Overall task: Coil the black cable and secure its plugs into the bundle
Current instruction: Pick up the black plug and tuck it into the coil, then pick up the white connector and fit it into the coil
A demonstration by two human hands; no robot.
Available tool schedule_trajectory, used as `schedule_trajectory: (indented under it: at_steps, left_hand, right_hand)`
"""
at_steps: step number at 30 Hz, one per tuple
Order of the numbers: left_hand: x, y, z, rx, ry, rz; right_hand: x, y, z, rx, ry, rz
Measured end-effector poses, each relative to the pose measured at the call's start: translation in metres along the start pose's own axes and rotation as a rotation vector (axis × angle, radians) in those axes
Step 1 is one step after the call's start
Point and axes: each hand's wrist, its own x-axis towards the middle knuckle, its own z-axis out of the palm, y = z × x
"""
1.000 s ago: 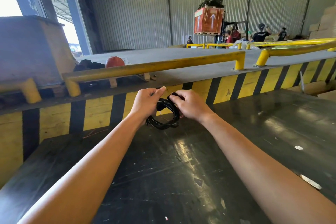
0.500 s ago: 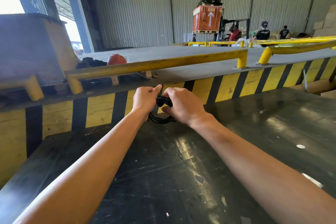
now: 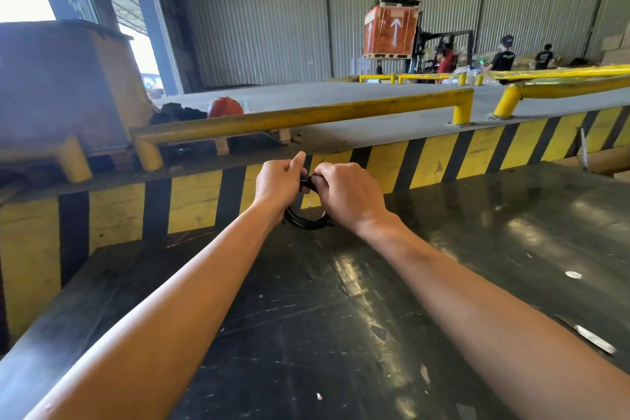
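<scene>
Both hands are up off the table point(image 3: 341, 334) with the cable point(image 3: 308, 222) pinched between them, held out at arm's length near the striped wall point(image 3: 426, 160); my guess is it's kept in the air so the loops can hang free and stay round instead of flopping on the surface. Left hand point(image 3: 278, 186) is curled shut around the left side of the coil, thumb sticking up; right hand point(image 3: 347, 193) is closed over the top right, fingers point(image 3: 322, 177) folded down onto a black bit poking out between the two hands; probably a plug or a wrap of cord, can't really tell. Only the bottom arc of the coil shows, drooping just below both palms; the rest is buried in the grips. Looks like the coiling's basically done and this is the tucking-the-ends part; one hand clamps the bundle so the other can work.
</scene>
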Motion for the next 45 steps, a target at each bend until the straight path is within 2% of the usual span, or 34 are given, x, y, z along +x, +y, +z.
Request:
schedule_trajectory:
  at_steps: [7, 13, 18, 22, 26, 31, 32, 36, 38, 40, 45]
  left_hand:
    - [-0.002, 0.001, 0.001, 0.095, 0.048, 0.160]
    - [-0.008, -0.005, 0.001, 0.126, 0.007, 0.166]
    - [-0.028, -0.022, -0.001, -0.102, -0.151, 0.115]
    - [-0.059, -0.060, 0.001, -0.285, -0.264, -0.112]
    - [-0.090, -0.097, 0.004, -0.381, -0.255, -0.305]
    - [-0.135, -0.155, 0.002, -0.199, -0.145, -0.505]
    - [-0.146, -0.167, -0.002, -0.162, -0.137, -0.552]
    - [-0.200, -0.206, -0.019, -0.065, -0.110, -0.707]
    - [-0.223, -0.218, -0.027, -0.050, -0.115, -0.762]
    - [-0.241, -0.227, -0.035, -0.033, -0.129, -0.794]
    - [-0.258, -0.241, -0.049, -0.048, -0.114, -0.750]
  right_hand:
    - [0.006, 0.012, -0.001, 0.208, 0.034, 0.132]
    - [0.001, 0.016, -0.001, 0.230, -0.074, 0.102]
    - [-0.013, 0.021, 0.006, 0.252, 0.036, 0.154]
    - [-0.038, 0.029, 0.019, 0.385, 0.050, 0.393]
    - [-0.087, 0.042, 0.052, 0.529, -0.156, 0.679]
    - [-0.175, 0.047, 0.101, 0.582, -0.492, 0.898]
    - [-0.195, 0.047, 0.109, 0.562, -0.610, 0.891]
    - [-0.271, 0.031, 0.129, 0.385, -1.310, 0.674]
    - [-0.300, 0.019, 0.131, 0.283, -1.524, 0.544]
    - [-0.324, 0.010, 0.130, 0.167, -1.571, 0.443]
    - [-0.352, -0.009, 0.122, 0.071, -1.438, 0.329]
